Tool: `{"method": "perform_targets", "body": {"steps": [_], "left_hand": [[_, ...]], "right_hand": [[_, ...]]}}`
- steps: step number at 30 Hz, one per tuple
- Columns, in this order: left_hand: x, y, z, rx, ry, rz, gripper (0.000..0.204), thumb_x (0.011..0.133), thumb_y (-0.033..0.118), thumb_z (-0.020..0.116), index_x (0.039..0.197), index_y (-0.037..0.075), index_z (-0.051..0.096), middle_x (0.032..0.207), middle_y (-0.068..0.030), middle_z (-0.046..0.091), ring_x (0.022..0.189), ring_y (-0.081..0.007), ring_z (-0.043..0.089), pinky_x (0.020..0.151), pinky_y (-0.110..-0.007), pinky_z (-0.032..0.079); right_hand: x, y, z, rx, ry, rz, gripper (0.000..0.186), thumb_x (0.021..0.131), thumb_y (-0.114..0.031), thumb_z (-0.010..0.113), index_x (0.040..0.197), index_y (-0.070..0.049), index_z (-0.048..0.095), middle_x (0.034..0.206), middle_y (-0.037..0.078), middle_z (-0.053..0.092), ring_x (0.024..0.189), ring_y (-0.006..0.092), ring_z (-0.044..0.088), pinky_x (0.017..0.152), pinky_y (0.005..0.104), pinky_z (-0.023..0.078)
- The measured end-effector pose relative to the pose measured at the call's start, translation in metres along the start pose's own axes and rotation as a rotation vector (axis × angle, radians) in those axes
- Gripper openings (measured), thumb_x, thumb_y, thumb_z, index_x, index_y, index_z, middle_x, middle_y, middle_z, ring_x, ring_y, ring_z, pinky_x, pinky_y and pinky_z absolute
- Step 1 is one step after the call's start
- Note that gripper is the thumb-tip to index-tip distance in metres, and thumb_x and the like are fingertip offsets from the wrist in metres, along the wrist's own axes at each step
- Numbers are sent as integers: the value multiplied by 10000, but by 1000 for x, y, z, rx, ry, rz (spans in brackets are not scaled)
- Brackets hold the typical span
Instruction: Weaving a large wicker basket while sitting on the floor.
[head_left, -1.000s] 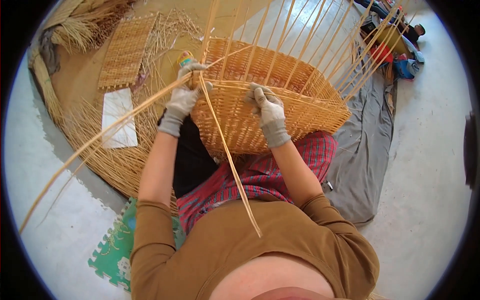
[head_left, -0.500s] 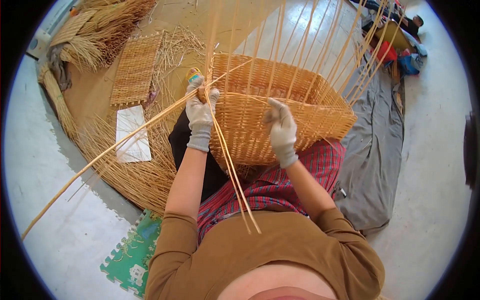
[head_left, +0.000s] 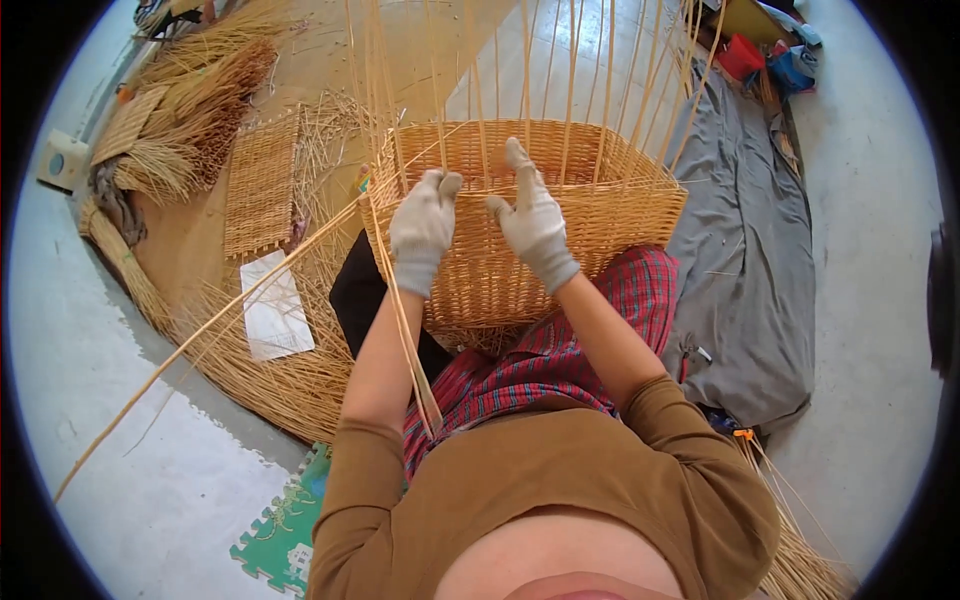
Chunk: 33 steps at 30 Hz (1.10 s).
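Observation:
A wicker basket (head_left: 520,260), rectangular with tall upright stakes, sits tilted on my lap. My left hand (head_left: 422,232), in a pale glove, is closed over the near rim toward its left end, beside a stake. My right hand (head_left: 537,225), gloved too, is at the middle of the same rim, its fingers stretched upward beside the stakes and its thumb apart. Long loose willow rods (head_left: 210,345) cross at the basket's left corner. One bundle reaches far out to the lower left, and other rods (head_left: 408,345) hang toward my lap beside my left forearm.
Loose rods (head_left: 270,370) and a white sheet (head_left: 275,305) lie at left, with a woven panel (head_left: 260,185) and bundled stalks (head_left: 200,110) beyond. A grey cloth (head_left: 745,260) covers the right side, with a small tool (head_left: 695,355) on it. A green foam mat (head_left: 285,530) is lower left.
My left hand has let go of the crossed rods at the corner and moved right along the rim. My right hand has moved left and up, nearer to it. The basket has shifted slightly left.

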<state>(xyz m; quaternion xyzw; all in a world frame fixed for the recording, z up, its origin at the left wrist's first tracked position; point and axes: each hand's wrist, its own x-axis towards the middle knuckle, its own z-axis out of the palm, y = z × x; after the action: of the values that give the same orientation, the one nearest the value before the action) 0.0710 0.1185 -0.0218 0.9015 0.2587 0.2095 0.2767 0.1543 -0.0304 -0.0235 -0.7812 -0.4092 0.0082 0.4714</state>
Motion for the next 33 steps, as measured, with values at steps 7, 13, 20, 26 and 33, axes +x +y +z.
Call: {"method": "perform_targets", "body": {"steps": [7, 13, 20, 26, 33], "left_hand": [[27, 30, -23, -363, -544, -571, 620, 1071, 538, 360, 1141, -23, 616, 801, -189, 711, 570, -261, 705, 553, -377, 589], [17, 10, -25, -430, -630, -484, 499, 1001, 473, 600, 1182, 8, 601, 985, -136, 729, 634, -217, 729, 525, -347, 617], [10, 15, 6, -327, -408, -566, 508, 961, 500, 658, 1159, 32, 642, 678, -115, 689, 498, -208, 673, 498, -352, 559], [-15, 45, 22, 150, 364, 40, 557, 928, 376, 704, 1423, 189, 532, 1208, -135, 656, 903, -242, 722, 752, -417, 576], [-35, 95, 66, 389, -223, 182, 725, 900, 268, 704, 1543, 385, 390, 1402, -131, 521, 901, -348, 675, 800, -448, 568]], "right_hand": [[2, 19, -35, 165, -334, 225, 461, 895, -75, 710, 1345, -73, 611, 1262, 166, 667, 933, 230, 712, 828, 339, 584], [-43, -12, -26, 585, -123, 720, 410, 892, 27, 681, 1297, -19, 638, 1246, 154, 678, 1014, 240, 695, 867, 318, 573], [88, -35, -20, 84, 239, 67, 693, 944, -33, 628, 1548, -234, 352, 1148, 148, 682, 875, 192, 681, 702, 307, 556], [-24, 61, -45, 520, 467, 290, 383, 964, -2, 604, 1330, -72, 514, 1038, 130, 683, 917, 202, 668, 800, 340, 550], [39, 62, -98, 441, 344, 225, 348, 922, 59, 579, 1238, -75, 635, 1001, 86, 709, 874, 170, 699, 661, 307, 550]]}}
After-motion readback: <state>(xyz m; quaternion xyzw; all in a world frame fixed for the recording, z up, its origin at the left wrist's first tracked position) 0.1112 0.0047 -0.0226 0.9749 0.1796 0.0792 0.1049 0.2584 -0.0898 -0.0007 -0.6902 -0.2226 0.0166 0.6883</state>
